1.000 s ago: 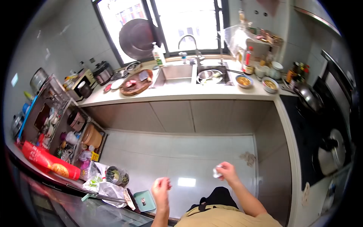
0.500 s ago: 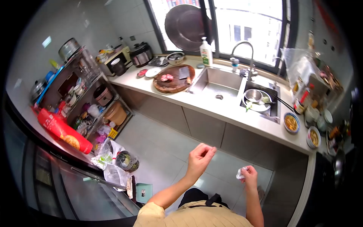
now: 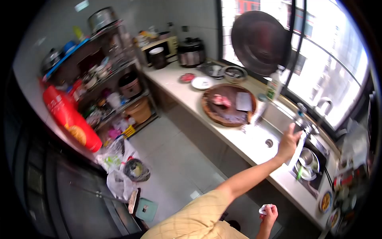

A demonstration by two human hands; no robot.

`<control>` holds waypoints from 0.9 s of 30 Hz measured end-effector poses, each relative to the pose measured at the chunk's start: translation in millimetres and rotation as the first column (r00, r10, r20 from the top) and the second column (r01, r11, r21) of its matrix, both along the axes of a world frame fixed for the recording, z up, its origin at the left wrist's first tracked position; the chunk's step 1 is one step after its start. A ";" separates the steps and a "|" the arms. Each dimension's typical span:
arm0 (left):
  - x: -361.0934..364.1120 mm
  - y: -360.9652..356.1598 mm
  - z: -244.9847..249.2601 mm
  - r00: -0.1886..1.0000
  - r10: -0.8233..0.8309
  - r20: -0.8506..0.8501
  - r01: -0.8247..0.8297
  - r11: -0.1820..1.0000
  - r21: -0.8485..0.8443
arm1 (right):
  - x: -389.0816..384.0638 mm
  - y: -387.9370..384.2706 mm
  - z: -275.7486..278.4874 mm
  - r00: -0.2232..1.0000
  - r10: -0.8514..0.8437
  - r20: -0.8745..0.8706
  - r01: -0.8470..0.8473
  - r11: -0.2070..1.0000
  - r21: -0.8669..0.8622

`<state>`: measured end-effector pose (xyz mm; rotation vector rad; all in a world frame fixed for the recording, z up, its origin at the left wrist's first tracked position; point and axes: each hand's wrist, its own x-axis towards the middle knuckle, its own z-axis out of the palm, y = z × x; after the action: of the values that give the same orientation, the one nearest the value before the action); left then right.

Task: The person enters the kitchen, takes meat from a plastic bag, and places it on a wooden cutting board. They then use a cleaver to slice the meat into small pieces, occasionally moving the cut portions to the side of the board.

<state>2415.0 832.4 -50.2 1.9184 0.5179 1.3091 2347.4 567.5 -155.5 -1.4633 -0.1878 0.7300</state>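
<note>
My left hand (image 3: 289, 144) is stretched out over the sink (image 3: 273, 133), close to the faucet (image 3: 311, 124), with thumb and fingers apart and nothing visible in them. Low at the front, my right hand (image 3: 270, 217) is closed around a crumpled white scrap (image 3: 264, 209), thin like tissue or plastic film. In the sink's right basin sit a metal bowl (image 3: 306, 157) and a white colander-like bowl under it. Left of the sink, a round wooden chopping board (image 3: 230, 115) carries pieces of raw meat (image 3: 221, 100) and a cleaver (image 3: 243, 101).
A soap bottle (image 3: 274, 83) stands by the window. Bowls of food (image 3: 325, 201) are at the counter's right end. Plastic bags (image 3: 120, 184), a bin (image 3: 136, 169) and a dustpan (image 3: 146, 210) lie on the floor at left, beside a loaded shelf rack (image 3: 104, 85).
My view has turned left and tilted. My left hand has moved from over the floor, fingers pinched, out to the sink and opened. The right hand keeps hold of the white scrap.
</note>
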 end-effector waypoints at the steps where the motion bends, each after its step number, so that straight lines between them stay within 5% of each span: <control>1: 12.5 17.6 -32.6 0.970 -0.026 -0.241 0.033 0.999 0.026 | -7.5 26.9 -13.6 1.000 0.028 0.004 -0.029 0.999 0.031; 2: -17.9 28.6 -11.9 0.779 -0.256 -0.573 0.170 0.965 -0.200 | -9.0 53.7 -5.1 0.998 0.061 0.025 -0.063 0.996 0.060; 3: -12.6 42.4 -49.8 0.821 -0.241 -0.517 0.214 0.970 -0.112 | -12.4 83.0 15.2 0.995 0.090 0.046 -0.094 0.992 0.090; 4: -69.6 49.2 -36.8 0.743 -0.337 -0.578 0.238 0.940 -0.243 | -24.1 109.6 5.9 0.993 0.109 0.045 -0.114 0.986 0.126; 7: -150.6 84.8 -92.2 0.794 -0.259 -0.549 0.133 0.957 -0.259 | -31.9 187.6 9.6 0.970 0.241 0.024 -0.242 0.969 0.042; 12: -294.5 158.1 -78.6 0.811 -0.249 -0.530 -0.049 0.873 -0.485 | -88.7 343.1 30.0 0.851 0.519 0.076 -0.523 0.851 0.048; 15: -355.0 208.3 -82.1 0.893 -0.052 -0.447 -0.167 0.884 -0.437 | -139.2 434.5 6.9 0.764 0.645 0.009 -0.636 0.750 0.183; 20: -427.6 311.8 -104.9 0.786 0.360 -0.503 -0.486 0.862 -0.143 | -214.1 580.9 -25.4 0.656 0.751 -0.076 -0.719 0.653 0.237; 27: -549.6 392.0 -84.9 0.670 0.555 -0.493 -0.713 0.666 -0.219 | -338.2 703.5 -7.6 0.386 0.918 -0.096 -0.889 0.397 0.226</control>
<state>1865.4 1224.4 -135.1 1.6803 1.6842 1.0826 2009.2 1271.0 -163.1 -1.0307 -0.9351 1.7421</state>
